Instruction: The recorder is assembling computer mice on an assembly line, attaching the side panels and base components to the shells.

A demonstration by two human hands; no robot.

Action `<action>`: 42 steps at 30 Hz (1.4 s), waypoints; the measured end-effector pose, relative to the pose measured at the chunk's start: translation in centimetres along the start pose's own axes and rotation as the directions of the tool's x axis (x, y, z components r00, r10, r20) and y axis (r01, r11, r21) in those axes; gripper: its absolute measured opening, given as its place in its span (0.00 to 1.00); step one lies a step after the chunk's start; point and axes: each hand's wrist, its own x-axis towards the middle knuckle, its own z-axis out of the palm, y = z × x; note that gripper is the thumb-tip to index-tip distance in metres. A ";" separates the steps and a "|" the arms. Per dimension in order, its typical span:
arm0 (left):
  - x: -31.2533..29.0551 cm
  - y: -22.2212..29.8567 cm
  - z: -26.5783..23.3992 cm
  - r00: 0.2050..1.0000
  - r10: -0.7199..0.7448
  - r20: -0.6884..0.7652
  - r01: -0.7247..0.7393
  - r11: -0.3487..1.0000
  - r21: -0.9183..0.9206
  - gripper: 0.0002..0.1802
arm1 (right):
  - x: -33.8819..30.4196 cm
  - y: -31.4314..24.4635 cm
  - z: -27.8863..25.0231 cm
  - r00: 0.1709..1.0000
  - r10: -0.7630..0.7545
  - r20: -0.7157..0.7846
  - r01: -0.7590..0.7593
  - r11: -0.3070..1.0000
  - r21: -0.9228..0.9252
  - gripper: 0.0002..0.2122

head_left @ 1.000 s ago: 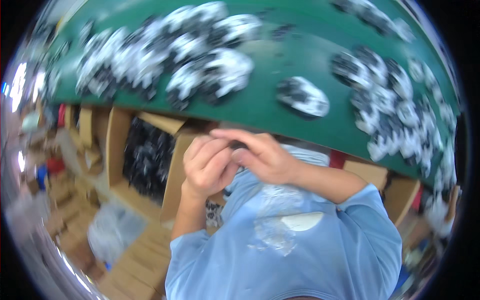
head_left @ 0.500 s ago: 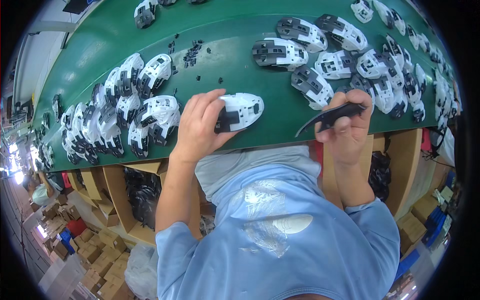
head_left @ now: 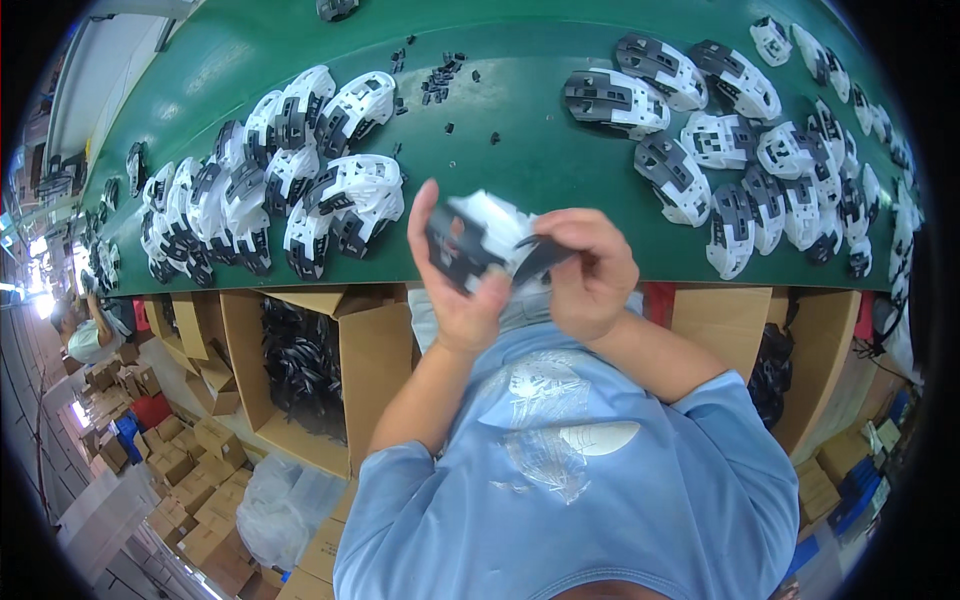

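Note:
My left hand grips a curved white-and-black plastic shell with cut-outs, lifted off the table near its front edge. The shell is tilted and smeared by motion. From the other side my right hand pinches a thin curved black plastic piece and brings it up to the right end of the shell. Whether the two parts touch or are joined, I cannot tell. Small black plastic bits lie scattered on the green table beyond my hands.
Similar shells stand in a group at the left, and another group spreads over the right. Under the front edge are cardboard boxes, one holding black parts. Far left, another person is beside stacked cartons.
My left hand has raised the shell off the table and tilted it. My right hand has moved left with the black piece, up to the shell.

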 end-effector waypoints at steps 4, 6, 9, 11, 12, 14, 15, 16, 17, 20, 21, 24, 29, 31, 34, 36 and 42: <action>1.5 2.7 -0.8 0.848 -0.512 0.137 0.526 0.778 -0.345 0.38 | 3.3 -1.8 -4.2 0.960 -0.167 0.226 0.200 0.971 -0.132 0.13; 1.9 2.8 -2.2 0.700 -0.548 0.457 0.701 0.408 -0.585 0.34 | 5.5 -1.7 -5.1 0.936 -0.249 0.249 0.301 0.932 -0.202 0.14; 1.3 2.5 -1.2 0.573 -0.529 0.626 0.754 0.042 -0.655 0.28 | 7.0 -1.4 -4.9 0.747 -0.432 0.505 0.578 0.798 -0.172 0.16; 0.6 1.2 -1.3 0.537 -0.488 0.688 0.748 -0.101 -0.656 0.24 | 5.7 0.2 -3.6 0.702 -0.344 0.624 0.432 0.902 0.012 0.16; -0.1 1.2 -0.3 0.580 -0.552 0.599 0.727 0.019 -0.686 0.25 | 4.6 0.6 -3.5 0.730 -0.329 0.599 0.375 0.926 0.052 0.13; -0.3 0.6 0.1 0.577 -0.516 0.633 0.799 0.195 -0.569 0.28 | 3.5 1.2 -3.0 0.818 -0.308 0.485 0.335 0.942 0.033 0.17; -0.9 0.6 0.4 0.578 -0.513 0.635 0.799 0.194 -0.570 0.28 | 3.0 1.4 -2.6 0.891 -0.279 0.357 0.289 0.957 0.026 0.20; -1.2 1.4 1.7 0.638 -0.618 0.459 0.748 0.356 -0.559 0.30 | 2.4 1.3 -2.1 0.920 -0.260 0.293 0.264 0.964 0.027 0.22; -1.7 2.0 2.6 0.687 -0.677 0.263 0.697 0.511 -0.504 0.33 | 2.7 1.3 -1.6 0.920 -0.264 0.290 0.269 0.963 0.021 0.22; -2.1 2.4 2.7 0.943 -0.328 0.055 0.333 0.932 -0.142 0.42 | 3.5 1.6 -0.6 0.928 -0.312 0.205 0.352 0.914 -0.203 0.21; -1.8 2.5 2.3 0.995 -0.029 0.100 0.004 0.971 0.238 0.44 | 3.6 1.7 -0.6 0.927 -0.318 0.200 0.356 0.912 -0.203 0.21; -0.7 2.4 0.1 0.974 0.094 0.205 -0.157 0.935 0.318 0.29 | 3.5 0.9 -0.9 0.920 -0.290 0.265 0.348 0.914 -0.208 0.20; 0.8 2.6 -1.9 0.948 0.213 0.237 -0.294 0.870 0.395 0.15 | 4.9 -1.2 -3.1 0.961 -0.212 0.178 0.252 0.937 -0.240 0.18; 0.8 2.7 -2.0 0.941 0.214 0.261 -0.309 0.858 0.411 0.15 | 5.9 -2.4 -3.2 0.865 -0.200 0.460 0.389 0.846 -0.364 0.19; 0.8 2.7 -1.8 0.930 0.230 0.285 -0.333 0.856 0.396 0.15 | 6.4 -3.0 -4.0 0.812 -0.126 0.570 0.346 0.890 -0.296 0.18; 0.8 2.8 -1.8 0.927 0.212 0.309 -0.334 0.841 0.425 0.15 | 6.6 -2.8 -5.0 0.743 -0.053 0.667 0.287 0.926 -0.245 0.18; 0.3 2.9 -1.1 0.955 0.158 0.249 -0.275 0.785 0.555 0.13 | 6.0 -3.0 -5.1 0.742 0.044 0.669 0.226 0.924 -0.310 0.18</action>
